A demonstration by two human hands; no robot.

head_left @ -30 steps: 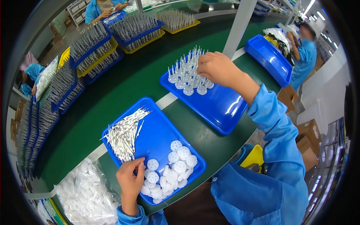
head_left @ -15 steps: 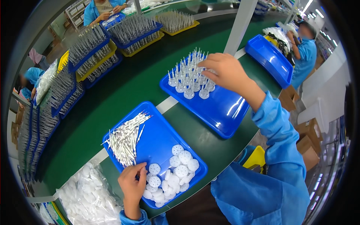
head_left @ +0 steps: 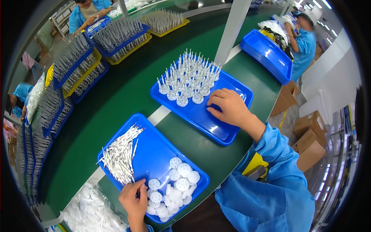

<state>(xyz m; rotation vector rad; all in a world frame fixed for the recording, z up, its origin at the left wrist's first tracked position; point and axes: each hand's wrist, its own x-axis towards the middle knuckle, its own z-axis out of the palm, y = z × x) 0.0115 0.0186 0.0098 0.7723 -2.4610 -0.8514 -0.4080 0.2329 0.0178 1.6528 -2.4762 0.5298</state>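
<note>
My left hand is at the lower left edge of the near blue tray. Its fingers are curled and pinched together by the lower end of a pile of thin white sticks; what they hold, if anything, is hidden. Beside those fingers lies a heap of round white plastic discs with small holes. My right hand hovers above the bare part of the far blue tray, empty, thumb and forefinger apart. To its left stand several clear round-based pieces with upright stems, in rows.
A clear bag of white parts lies left of the near tray. Stacked blue and yellow trays of stemmed pieces line the far left. An empty blue tray sits by a grey post. Co-workers in blue sit beyond; cardboard boxes stand right.
My right hand has drawn back from the stemmed pieces toward me, over the bare part of the tray. My left hand stays by the sticks and discs. The whole view has shifted slightly.
</note>
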